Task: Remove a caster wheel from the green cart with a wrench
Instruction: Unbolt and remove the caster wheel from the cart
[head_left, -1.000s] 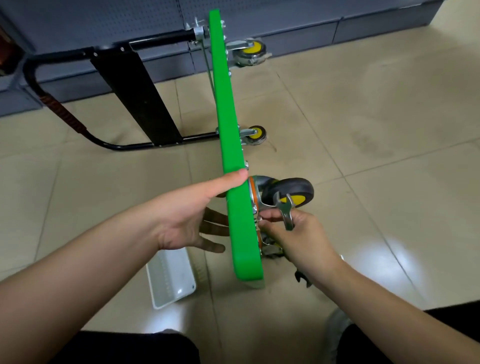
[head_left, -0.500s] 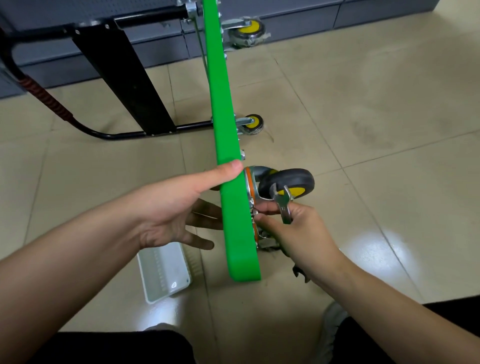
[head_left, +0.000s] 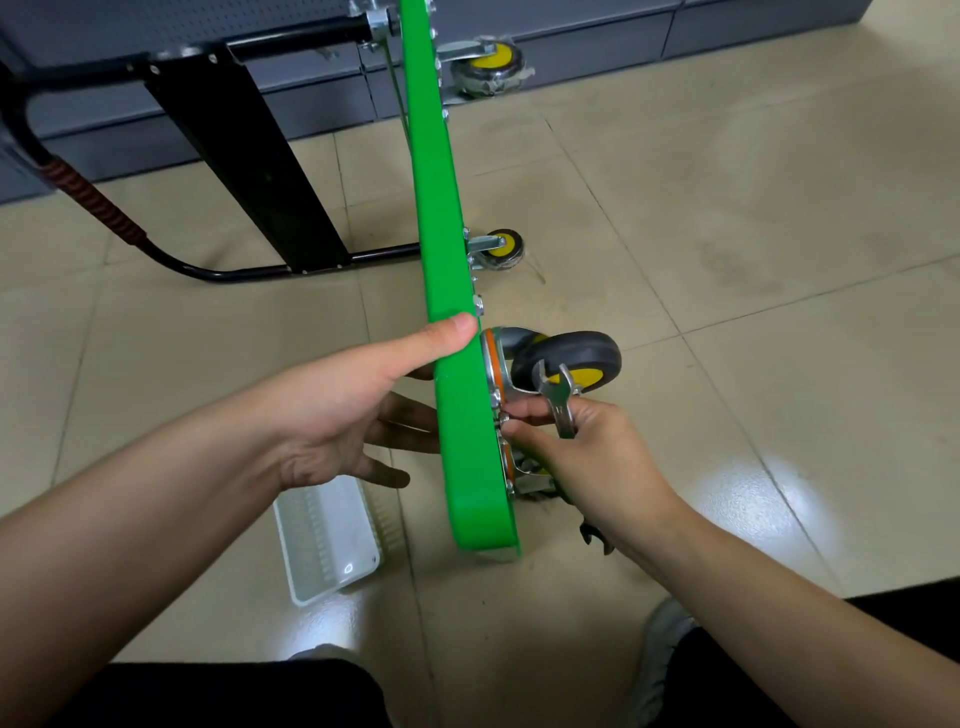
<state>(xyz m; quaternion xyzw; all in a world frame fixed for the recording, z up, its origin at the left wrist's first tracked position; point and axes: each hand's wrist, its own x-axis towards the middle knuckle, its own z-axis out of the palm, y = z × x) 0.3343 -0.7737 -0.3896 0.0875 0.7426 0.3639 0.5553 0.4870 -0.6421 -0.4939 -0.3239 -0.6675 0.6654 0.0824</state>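
Green cart deck (head_left: 457, 374) is solid bright green. Near caster wheel (head_left: 574, 361) beside it: grey tyre, yellow hub, orange ring at the mount. Wrench (head_left: 558, 400) plain silver. Handle frame (head_left: 171, 260) left of deck: black, red-black striped grip. White ribbed tray (head_left: 324, 540) below-left. Beige floor tiles (head_left: 727, 208).

Smooth, shiny green plastic cart deck (head_left: 457, 364) under the left thumb. Bright bare metal wrench (head_left: 558, 402) in the right hand. Dull grey rubber caster wheel (head_left: 576, 353) just beyond it. Glossy floor tiles (head_left: 753, 312) below.
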